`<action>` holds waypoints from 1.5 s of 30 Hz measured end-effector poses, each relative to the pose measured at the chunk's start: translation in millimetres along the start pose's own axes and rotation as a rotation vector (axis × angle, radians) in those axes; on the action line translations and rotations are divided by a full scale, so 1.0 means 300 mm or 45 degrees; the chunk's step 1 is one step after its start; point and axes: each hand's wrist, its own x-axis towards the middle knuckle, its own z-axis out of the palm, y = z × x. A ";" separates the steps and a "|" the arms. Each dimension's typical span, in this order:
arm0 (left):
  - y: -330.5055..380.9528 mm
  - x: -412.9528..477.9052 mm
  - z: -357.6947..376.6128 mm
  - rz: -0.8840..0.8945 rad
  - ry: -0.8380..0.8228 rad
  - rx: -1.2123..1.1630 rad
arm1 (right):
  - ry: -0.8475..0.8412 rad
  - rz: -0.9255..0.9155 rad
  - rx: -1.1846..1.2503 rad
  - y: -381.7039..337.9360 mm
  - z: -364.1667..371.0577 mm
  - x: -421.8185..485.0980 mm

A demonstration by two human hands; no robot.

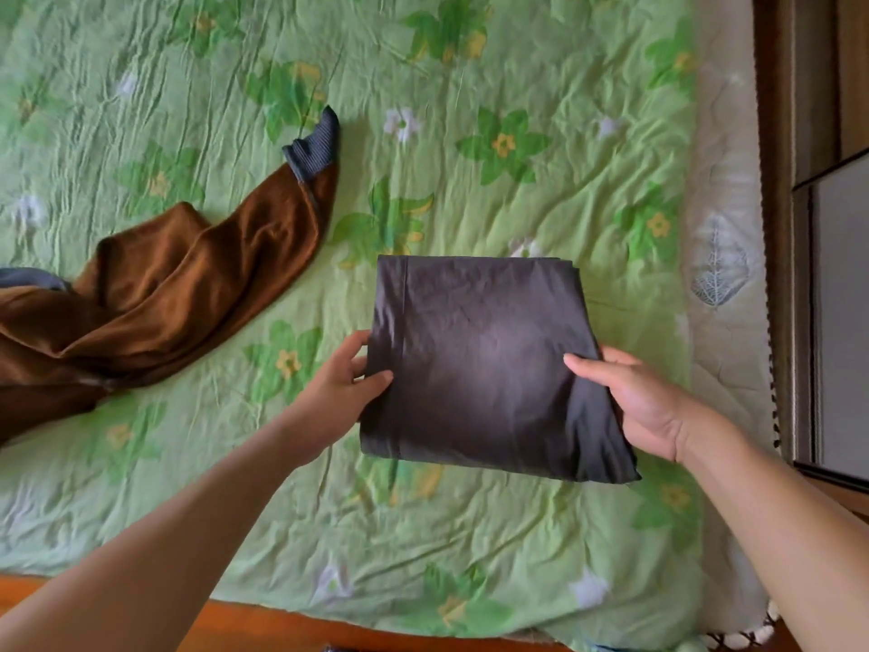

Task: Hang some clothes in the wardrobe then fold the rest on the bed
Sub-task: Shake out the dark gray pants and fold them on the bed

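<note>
Folded dark garment [484, 369] pinched at 2 opposite edges, thumbs on top: left hand [343, 397] left edge, right hand [644, 407] right edge; low over bed [470, 110], contact unclear; brown garment [164, 294] unfolded, well left, nearer left hand.

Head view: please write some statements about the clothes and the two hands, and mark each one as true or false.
1. The left hand and the right hand both hold the folded dark grey fabric garment. True.
2. The brown velvety garment with a grey ribbed cuff is neatly folded. False: it lies loose and crumpled.
3. The green flower-patterned bedcover lies beneath both garments. True.
4. The grey garment rests on the brown one. False: they lie apart.
</note>
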 end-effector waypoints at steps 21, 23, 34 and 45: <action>-0.291 0.148 0.161 0.711 0.352 1.770 | 0.546 -1.017 -2.292 0.298 0.099 0.273; -0.254 0.161 0.142 0.793 0.433 1.740 | 0.587 -1.136 -2.238 0.272 0.102 0.270; -0.050 0.455 0.101 0.681 0.337 1.873 | 0.589 -1.044 -2.344 0.071 0.111 0.437; -0.321 0.138 0.117 0.766 0.291 1.827 | 0.331 -1.250 -2.362 0.359 0.005 0.213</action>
